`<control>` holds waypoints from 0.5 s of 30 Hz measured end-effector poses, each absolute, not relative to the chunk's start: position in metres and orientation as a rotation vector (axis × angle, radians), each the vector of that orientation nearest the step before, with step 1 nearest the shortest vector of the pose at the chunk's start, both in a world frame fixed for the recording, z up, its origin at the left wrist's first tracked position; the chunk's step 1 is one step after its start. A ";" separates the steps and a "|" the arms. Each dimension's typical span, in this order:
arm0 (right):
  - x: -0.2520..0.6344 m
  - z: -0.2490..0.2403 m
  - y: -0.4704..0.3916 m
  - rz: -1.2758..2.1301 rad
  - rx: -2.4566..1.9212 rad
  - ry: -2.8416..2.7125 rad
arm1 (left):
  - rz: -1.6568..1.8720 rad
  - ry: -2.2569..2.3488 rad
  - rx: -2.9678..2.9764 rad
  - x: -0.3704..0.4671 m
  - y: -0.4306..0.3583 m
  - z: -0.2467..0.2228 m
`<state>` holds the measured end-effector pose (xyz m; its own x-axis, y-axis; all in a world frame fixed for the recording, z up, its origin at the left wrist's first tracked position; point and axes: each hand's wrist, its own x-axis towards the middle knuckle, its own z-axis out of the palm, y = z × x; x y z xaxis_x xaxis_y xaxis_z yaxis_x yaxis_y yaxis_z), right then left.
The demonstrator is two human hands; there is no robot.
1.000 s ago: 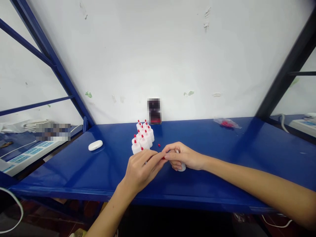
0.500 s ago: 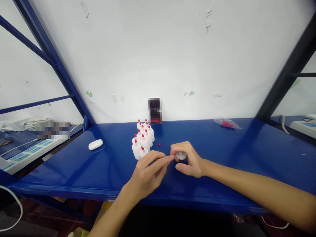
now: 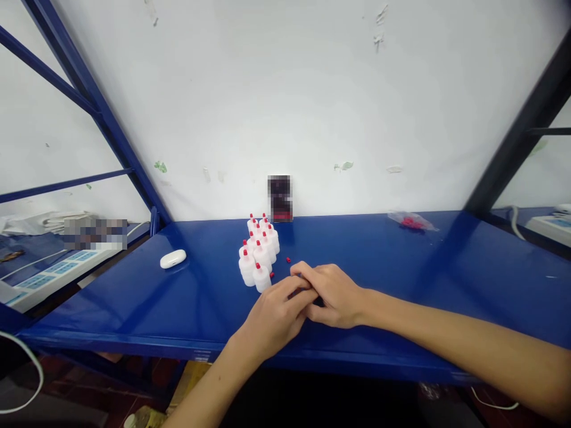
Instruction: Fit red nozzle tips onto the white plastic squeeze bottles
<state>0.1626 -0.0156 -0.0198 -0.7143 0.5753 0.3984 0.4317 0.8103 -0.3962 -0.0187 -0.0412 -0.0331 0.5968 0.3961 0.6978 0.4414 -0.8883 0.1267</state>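
My right hand [image 3: 336, 294] is curled, its fingers meeting those of my left hand [image 3: 279, 309] above the blue table [image 3: 214, 315]. The white bottle that showed in my right hand a moment ago is now hidden behind the fingers. My left fingers are bent and pressed in against the right ones; what they pinch, if anything, cannot be seen. Just left of the hands stands a group of several white bottles [image 3: 262, 277] with red caps. Two loose red caps lie near the hands, one red cap [image 3: 288, 260] farther back and another red cap [image 3: 272, 274] beside the nearest bottle.
A clear plastic bag [image 3: 413, 222] with red pieces lies at the back right. On the left sits a white rounded case [image 3: 173, 259]. A blurred dark box [image 3: 280, 199] leans on the wall. Blue shelf posts [image 3: 107, 128] rise at the side, near a power strip [image 3: 57, 270].
My right hand has turned and moved slightly left, covering the bottle. My left fingers have closed in against it. The red cap beside the nearest bottle has come into view.
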 end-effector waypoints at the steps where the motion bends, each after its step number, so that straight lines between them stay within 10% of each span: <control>1: 0.162 -0.019 -0.016 0.382 -0.751 -2.482 | -1.205 -0.736 -2.762 -0.018 -0.041 -0.034; 15: 0.165 -0.012 -0.023 0.476 -0.647 -2.518 | -1.133 -0.839 -2.786 -0.015 -0.046 -0.033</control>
<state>0.1654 -0.0229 -0.0124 -0.7658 0.5242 0.3726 0.3518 0.8264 -0.4396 -0.0150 -0.0460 -0.0332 0.5923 0.4724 0.6527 0.4865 -0.8554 0.1776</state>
